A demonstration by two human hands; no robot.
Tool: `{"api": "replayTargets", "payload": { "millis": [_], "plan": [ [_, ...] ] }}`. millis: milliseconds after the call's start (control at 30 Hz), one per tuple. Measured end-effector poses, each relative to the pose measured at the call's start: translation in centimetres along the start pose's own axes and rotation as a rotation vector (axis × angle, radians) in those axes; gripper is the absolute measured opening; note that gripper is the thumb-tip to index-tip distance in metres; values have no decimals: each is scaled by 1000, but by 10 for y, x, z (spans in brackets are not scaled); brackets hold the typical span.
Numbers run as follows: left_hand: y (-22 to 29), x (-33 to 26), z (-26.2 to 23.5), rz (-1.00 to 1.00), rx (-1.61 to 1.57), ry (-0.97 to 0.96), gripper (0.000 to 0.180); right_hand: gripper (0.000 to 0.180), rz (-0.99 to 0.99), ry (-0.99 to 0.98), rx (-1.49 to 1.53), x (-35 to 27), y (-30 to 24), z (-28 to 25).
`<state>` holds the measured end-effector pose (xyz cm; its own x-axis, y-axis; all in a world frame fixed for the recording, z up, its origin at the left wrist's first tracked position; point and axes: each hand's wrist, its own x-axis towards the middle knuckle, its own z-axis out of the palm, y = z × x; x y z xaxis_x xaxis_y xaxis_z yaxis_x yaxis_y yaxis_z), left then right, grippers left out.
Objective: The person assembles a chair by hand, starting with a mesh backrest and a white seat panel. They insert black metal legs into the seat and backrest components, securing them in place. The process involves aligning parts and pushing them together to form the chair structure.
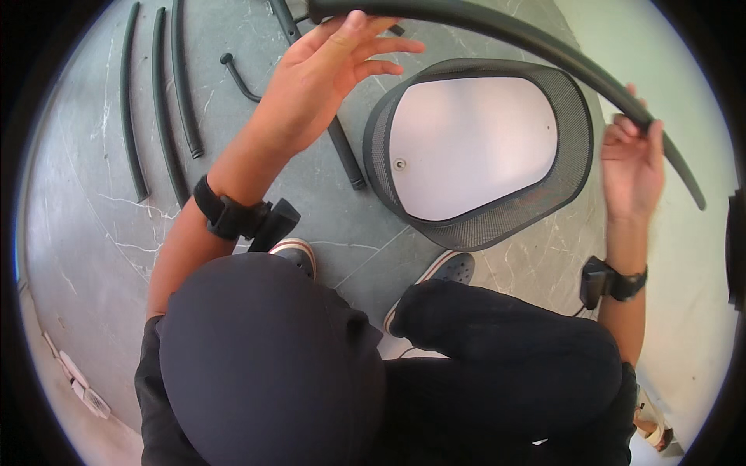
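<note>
Holding a long curved black tube (575, 67) at one o'clock, above the grey floor (85, 179).
Gripping it with the right hand (633, 167) at half past two; touching its end with the left hand (320, 74) at half past eleven, with fingers splayed, cannot tell whether grasping. Lying beyond: black mesh-sided oval piece (575, 147) with pale panel (470, 147), near two; three more tubes (162, 109), ten o'clock.

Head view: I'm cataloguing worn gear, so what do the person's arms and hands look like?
Left hand and right hand are ungloved. Black straps carry boxy devices near the wrists; a thin dark cable shows by the right one. Black sleeves end around the elbows.
</note>
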<state>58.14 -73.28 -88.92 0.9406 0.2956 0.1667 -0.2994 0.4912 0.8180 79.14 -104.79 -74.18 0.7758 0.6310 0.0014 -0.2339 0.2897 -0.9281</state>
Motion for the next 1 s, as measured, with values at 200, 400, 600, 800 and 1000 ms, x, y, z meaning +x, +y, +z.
{"api": "replayTargets", "payload": {
  "millis": [200, 400, 600, 800, 1000],
  "plan": [
    [-33, -29, -39, 61, 793, 131, 57, 43, -343, 180, -346, -17, -74, -41],
    [-37, -37, -11, -23, 828, -145, 62, 35, -226, -30, -648, -38, -37, -20],
    [-53, -43, 9, 7, 1047, -221, 57, 26, -132, -266, -760, -30, 12, 17],
    [-53, -39, 9, 47, 1075, -229, 52, 26, -90, -270, -749, -28, 22, 14],
    [-59, -38, 6, 77, 1107, -226, 48, 27, -45, -250, -716, -30, 26, 14]
  ]
}}
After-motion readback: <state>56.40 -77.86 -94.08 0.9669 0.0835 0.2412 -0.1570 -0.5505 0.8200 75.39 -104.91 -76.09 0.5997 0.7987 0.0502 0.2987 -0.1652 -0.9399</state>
